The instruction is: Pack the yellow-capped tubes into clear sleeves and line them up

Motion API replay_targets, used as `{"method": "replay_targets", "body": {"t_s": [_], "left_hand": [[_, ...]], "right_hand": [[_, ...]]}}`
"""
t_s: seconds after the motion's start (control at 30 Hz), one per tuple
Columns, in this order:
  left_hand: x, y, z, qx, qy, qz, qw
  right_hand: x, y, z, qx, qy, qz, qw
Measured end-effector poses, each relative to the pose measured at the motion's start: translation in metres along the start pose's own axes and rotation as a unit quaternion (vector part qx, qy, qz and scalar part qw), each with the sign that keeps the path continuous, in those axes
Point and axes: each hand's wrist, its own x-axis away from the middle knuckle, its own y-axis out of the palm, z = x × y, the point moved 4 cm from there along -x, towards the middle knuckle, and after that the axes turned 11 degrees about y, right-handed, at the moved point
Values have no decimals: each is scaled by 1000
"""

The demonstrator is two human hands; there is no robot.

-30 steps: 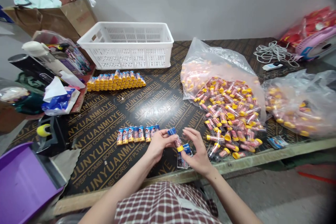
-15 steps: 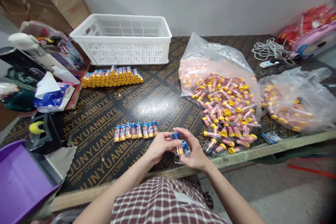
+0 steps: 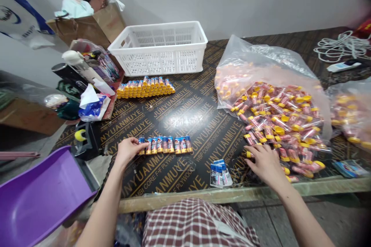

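My left hand (image 3: pixel 131 151) pinches a blue-wrapped tube (image 3: pixel 141 146) at the left end of a short row of upright tubes (image 3: pixel 171 145) with blue labels and yellow bottoms. My right hand (image 3: pixel 266 164) is at the near left edge of a heap of clear plastic tubes with yellow caps and pink contents (image 3: pixel 278 121). Its thumb and forefinger close around one yellow-capped tube (image 3: pixel 249 154); the palm side is hidden. Between my hands, near the table edge, lie several small blue-topped clear wrappers (image 3: pixel 220 173).
A white basket (image 3: pixel 162 60) stands at the back, with stacked blue-and-yellow tubes (image 3: pixel 145 88) before it. The heap spills from a clear plastic bag (image 3: pixel 266 60); another bag (image 3: pixel 352 112) lies at right. A purple dustpan (image 3: pixel 43 197) and a black tape dispenser (image 3: pixel 87 141) are at left.
My hands have moved apart from the tube they held together. My left hand went left to the row's end, where a tube now stands; my right went right to the heap. The view has shifted.
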Motion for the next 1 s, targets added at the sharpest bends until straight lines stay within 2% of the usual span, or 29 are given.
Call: {"method": "replay_targets", "body": {"t_s": [0.07,0.13,0.17,0.23,0.3,0.33,0.37,0.4,0.5,0.57,0.63,0.7,0.8,1.0], "left_hand": [[1,1,-7,-22,-4,-13,1000],[3,3,-5,-34,-5,-14,999],[4,3,-1,-40,-3,7,999],[8,6,16,-42,17,83,996],[18,21,45,3,82,133,988],[26,36,62,52,129,108,984],[36,57,82,99,184,34,977],[48,79,100,117,218,-27,969],[82,142,138,123,281,-144,941],[98,181,148,36,332,-250,909],[102,202,147,-22,336,-284,898],[101,211,142,-39,331,-293,896],[100,211,140,-33,334,-297,894],[106,208,141,-43,352,-284,891]], "right_hand": [[1,3,-2,36,-14,-15,999],[1,2,-6,48,-21,-25,998],[0,1,-8,51,-21,-30,998],[-2,-1,-10,56,-17,-43,997],[-4,-1,-11,55,-15,-57,997],[-6,-1,-10,54,-16,-61,997],[-7,-1,-10,53,-17,-63,996],[-9,-1,-10,48,-19,-59,997],[-13,-5,-14,-23,-24,-12,999],[-13,-12,-17,-119,-24,29,992],[-10,-19,-20,-212,-3,53,976],[-6,-24,-21,-274,37,61,959],[0,-28,-24,-326,80,60,940],[2,-18,-32,-397,121,17,910]]}}
